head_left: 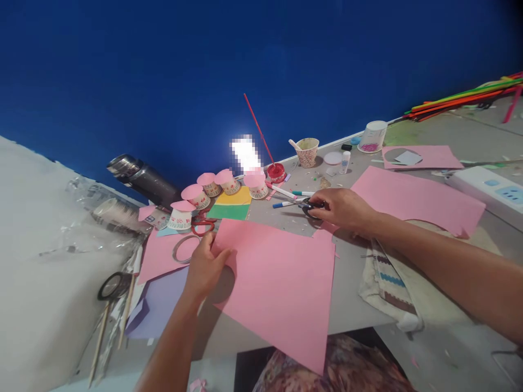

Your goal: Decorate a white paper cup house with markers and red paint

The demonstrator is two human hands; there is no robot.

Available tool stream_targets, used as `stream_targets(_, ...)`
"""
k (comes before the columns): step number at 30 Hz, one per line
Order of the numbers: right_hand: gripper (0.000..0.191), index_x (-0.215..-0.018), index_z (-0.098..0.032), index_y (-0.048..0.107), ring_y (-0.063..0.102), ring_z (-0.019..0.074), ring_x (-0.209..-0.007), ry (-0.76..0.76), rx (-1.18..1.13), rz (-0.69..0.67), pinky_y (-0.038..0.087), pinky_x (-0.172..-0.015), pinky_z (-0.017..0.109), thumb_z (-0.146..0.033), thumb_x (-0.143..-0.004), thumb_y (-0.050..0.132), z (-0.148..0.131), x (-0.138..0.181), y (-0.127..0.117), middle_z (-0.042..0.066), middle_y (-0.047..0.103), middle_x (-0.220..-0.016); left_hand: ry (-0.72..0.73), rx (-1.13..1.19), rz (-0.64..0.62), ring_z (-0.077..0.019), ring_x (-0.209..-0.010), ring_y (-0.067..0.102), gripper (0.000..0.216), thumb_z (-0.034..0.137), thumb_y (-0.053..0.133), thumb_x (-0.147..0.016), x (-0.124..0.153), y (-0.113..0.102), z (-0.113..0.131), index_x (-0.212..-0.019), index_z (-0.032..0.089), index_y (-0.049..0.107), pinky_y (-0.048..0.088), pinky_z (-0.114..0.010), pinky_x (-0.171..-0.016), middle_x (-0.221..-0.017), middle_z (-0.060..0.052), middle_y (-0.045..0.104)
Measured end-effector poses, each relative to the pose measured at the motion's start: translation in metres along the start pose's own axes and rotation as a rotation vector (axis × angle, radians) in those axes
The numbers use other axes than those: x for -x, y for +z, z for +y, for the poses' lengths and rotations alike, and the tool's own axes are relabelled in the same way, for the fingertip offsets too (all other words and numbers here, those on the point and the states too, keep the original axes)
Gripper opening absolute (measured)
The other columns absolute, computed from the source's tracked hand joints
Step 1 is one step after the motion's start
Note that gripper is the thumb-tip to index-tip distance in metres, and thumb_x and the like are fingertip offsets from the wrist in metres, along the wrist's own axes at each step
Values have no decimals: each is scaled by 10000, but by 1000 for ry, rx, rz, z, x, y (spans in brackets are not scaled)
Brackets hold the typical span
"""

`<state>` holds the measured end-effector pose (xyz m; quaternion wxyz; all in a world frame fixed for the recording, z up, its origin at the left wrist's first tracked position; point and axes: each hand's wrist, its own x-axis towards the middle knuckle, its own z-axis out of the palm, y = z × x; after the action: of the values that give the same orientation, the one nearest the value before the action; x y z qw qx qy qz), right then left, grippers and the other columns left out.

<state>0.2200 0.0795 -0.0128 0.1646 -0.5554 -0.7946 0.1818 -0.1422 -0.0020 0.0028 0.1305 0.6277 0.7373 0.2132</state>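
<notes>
My left hand [204, 267] pinches the upper left edge of a large sheet of pink paper [281, 283]. A rounded bite is cut from that edge, and the sheet's lower corner hangs past the table's front. My right hand [343, 208] is closed around the black handles of a pair of scissors [306, 204], whose blades point left, above the table. Close to the blades are a blue marker [284, 204] and a red-capped marker [283, 190]. Left of my left hand, a grey tape ring [176, 251] lies on other pink paper beside red-handled scissors [203, 225].
Several small paper cups with pink tops [195, 196] line the left back, near a dark thermos [149, 182]. A patterned cup [308, 153], glue stick [345, 162] and cut pink paper [412, 198] are right. A white power strip [486, 188] and cloth bag [384, 283] lie there too.
</notes>
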Motion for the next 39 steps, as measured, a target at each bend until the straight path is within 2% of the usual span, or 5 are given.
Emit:
stream_targets(9, 219, -1036, -200, 793, 656, 186, -776, 96, -91, 142, 380, -677, 285, -338, -916, 672, 2, -4, -3, 46, 806, -953, 409, -244, -118, -371, -1269, 612, 453, 238, 634, -862, -80, 17, 27, -1307, 153, 638, 478, -531, -1105, -1305, -178, 684)
stream_targets(13, 209, -1016, -199, 797, 639, 181, -758, 70, -79, 138, 363, -659, 283, -338, -914, 680, 4, -5, -5, 47, 804, -927, 500, -324, 167, -498, -1630, 209, 793, 519, 638, -991, -31, 43, 40, -1652, 168, 377, 165, -729, -1275, -1709, -279, 314)
stream_targets(17, 218, -1031, -198, 802, 639, 176, -747, 77, -73, 122, 371, -663, 278, -348, -915, 695, 7, -6, -5, 48, 811, -929, 712, -287, -208, -481, -1686, 26, 1053, 843, 493, -935, 36, 74, 52, -1748, 274, 140, 167, -716, -1297, -1824, -227, 55)
stream_targets(21, 215, -1026, -200, 805, 662, 180, -784, 70, -73, 125, 386, -685, 276, -352, -907, 711, 8, -6, -2, 46, 819, -956, 817, -325, -455, -524, -1672, 53, 1193, 953, 487, -803, 58, 90, 49, -1746, 290, 180, 153, -768, -1281, -1812, -259, 86)
stream_targets(39, 174, -1013, -230, 804, 711, 214, -871, -96, 19, -50, 402, -725, 285, -331, -917, 699, -2, 3, 10, 42, 830, -991, 1157, -271, -564, -458, -1663, 221, 1160, 959, 433, -823, 69, 54, 16, -1748, 334, 115, 169, -744, -1299, -1811, -211, 140)
